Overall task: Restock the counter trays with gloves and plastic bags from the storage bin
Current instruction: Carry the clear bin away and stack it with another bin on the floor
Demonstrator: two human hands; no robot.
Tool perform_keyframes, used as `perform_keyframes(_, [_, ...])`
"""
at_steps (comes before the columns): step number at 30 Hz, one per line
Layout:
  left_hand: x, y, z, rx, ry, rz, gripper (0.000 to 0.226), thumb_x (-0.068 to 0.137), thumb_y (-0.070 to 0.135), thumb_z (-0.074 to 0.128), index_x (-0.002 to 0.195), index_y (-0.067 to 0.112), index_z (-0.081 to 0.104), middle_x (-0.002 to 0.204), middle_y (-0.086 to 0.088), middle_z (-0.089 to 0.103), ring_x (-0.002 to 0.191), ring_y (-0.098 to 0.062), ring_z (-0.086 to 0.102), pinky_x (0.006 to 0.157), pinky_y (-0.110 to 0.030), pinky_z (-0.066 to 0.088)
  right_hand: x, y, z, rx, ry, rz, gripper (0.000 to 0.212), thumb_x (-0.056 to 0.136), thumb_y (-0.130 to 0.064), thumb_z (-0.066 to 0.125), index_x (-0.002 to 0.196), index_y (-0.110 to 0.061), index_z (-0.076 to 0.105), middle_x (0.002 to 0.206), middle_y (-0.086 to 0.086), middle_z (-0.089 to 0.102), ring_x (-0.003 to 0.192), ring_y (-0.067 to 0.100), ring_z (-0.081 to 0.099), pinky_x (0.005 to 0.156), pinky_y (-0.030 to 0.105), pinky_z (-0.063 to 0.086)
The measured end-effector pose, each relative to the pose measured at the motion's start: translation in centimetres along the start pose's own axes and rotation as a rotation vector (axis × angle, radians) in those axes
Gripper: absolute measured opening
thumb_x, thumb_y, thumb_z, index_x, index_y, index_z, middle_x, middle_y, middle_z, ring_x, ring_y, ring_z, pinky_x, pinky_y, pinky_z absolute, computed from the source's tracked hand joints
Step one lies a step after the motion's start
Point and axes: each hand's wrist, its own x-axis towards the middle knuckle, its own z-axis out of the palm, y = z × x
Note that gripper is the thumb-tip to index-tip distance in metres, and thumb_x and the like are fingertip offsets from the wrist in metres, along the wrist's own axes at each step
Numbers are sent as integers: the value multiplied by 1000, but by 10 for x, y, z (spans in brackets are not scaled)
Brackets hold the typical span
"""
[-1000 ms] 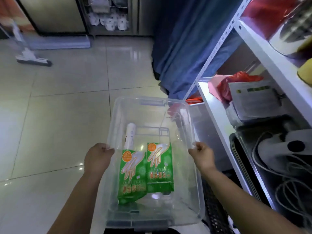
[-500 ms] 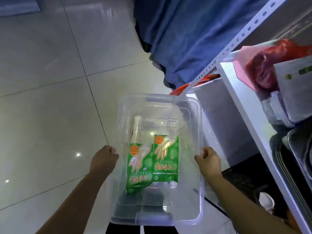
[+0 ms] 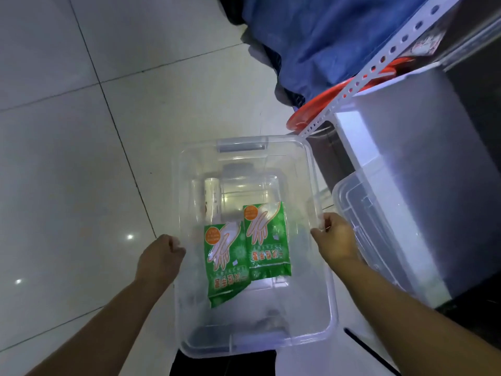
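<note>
I hold a clear plastic storage bin [image 3: 322,308] over the tiled floor, one hand on each long side. My left hand [image 3: 160,257] grips the left rim and my right hand [image 3: 337,240] grips the right rim. Inside lie two green glove packets side by side: the left packet [image 3: 226,267] and the right packet [image 3: 267,240]. A roll of clear plastic bags [image 3: 211,199] lies at the far left of the bin floor.
A clear lid [image 3: 363,221] leans against a white cabinet [image 3: 417,164] on the right. A white perforated shelf post [image 3: 379,61] runs diagonally above it, with something red-orange [image 3: 311,109] behind. Blue cloth [image 3: 325,36] hangs at the top. Pale tiled floor [image 3: 67,158] lies to the left.
My view has tilted down and the bin has lowered toward the floor. The upper shelves have left the frame; the clear lid and white cabinet have come into view on the right.
</note>
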Motion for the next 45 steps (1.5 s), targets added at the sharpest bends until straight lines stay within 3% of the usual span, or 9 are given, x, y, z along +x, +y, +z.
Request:
perform_keyframes(5, [46, -8, 43, -36, 56, 25, 10, 85, 15, 60, 90, 7, 57, 83, -10, 61, 79, -27, 54, 69, -30, 37, 50, 11, 36, -76, 7, -41, 10, 81, -10, 62, 86, -2, 59, 80, 16, 61, 70, 33, 58, 68, 38, 51])
perform_keyframes(12, [71, -13, 69, -75, 87, 73, 20, 88, 18, 56, 103, 5, 56, 93, -12, 66, 87, -29, 58, 72, -30, 37, 83, 18, 63, -89, 93, -77, 32, 88, -13, 58, 120, -10, 57, 108, 11, 62, 91, 27, 61, 89, 41, 52])
perform_keyframes(16, [74, -12, 73, -70, 89, 85, 22, 88, 18, 55, 106, 6, 55, 96, -13, 66, 87, -29, 60, 72, -31, 38, 83, 21, 63, -134, 118, -96, 36, 90, -17, 58, 125, -12, 54, 119, 10, 61, 98, 27, 62, 87, 43, 53])
perform_keyframes(20, [65, -3, 71, -47, 97, 58, 31, 86, 16, 57, 115, 3, 52, 108, -17, 60, 97, -34, 58, 76, -35, 42, 60, 34, 46, -157, 344, -249, 25, 87, -13, 63, 112, -13, 62, 112, 9, 64, 96, 27, 61, 78, 41, 52])
perform_keyframes(23, [49, 12, 67, 14, 253, 174, 49, 82, 8, 64, 126, -4, 45, 128, -28, 45, 117, -40, 45, 94, -48, 41, 51, 51, 27, -226, 534, -315, 21, 80, -8, 70, 100, -10, 64, 100, 13, 63, 94, 32, 55, 82, 44, 48])
perform_keyframes(26, [36, 26, 69, 53, 311, 369, 50, 78, 2, 67, 124, -4, 47, 130, -29, 42, 123, -40, 39, 97, -52, 40, 55, 65, 14, -302, 535, -196, 39, 76, -14, 74, 110, -7, 58, 108, 18, 57, 103, 35, 46, 92, 45, 37])
perform_keyframes(35, [15, 88, 98, 34, 122, 640, 41, 72, -6, 67, 111, 1, 59, 110, -19, 61, 102, -35, 58, 87, -37, 46, 44, 80, 4, -346, 509, -320, 36, 71, -6, 77, 102, 3, 62, 95, 22, 62, 89, 40, 58, 80, 42, 49])
perform_keyframes(42, [0, 154, 127, -17, -210, 675, 35, 91, 27, 54, 126, 24, 53, 120, -2, 62, 97, -13, 58, 84, -23, 42, -36, 107, 30, -367, 432, -622, 37, 55, -9, 84, 88, -6, 66, 77, 10, 60, 68, 29, 59, 59, 37, 52])
perform_keyframes(45, [-2, 171, 141, -93, -309, 604, 52, 86, 38, 58, 134, 26, 43, 125, 2, 60, 96, -7, 55, 85, -23, 39, -64, 124, 52, -450, 397, -789, 22, 73, -13, 61, 94, -13, 55, 77, 5, 51, 71, 24, 44, 64, 33, 38])
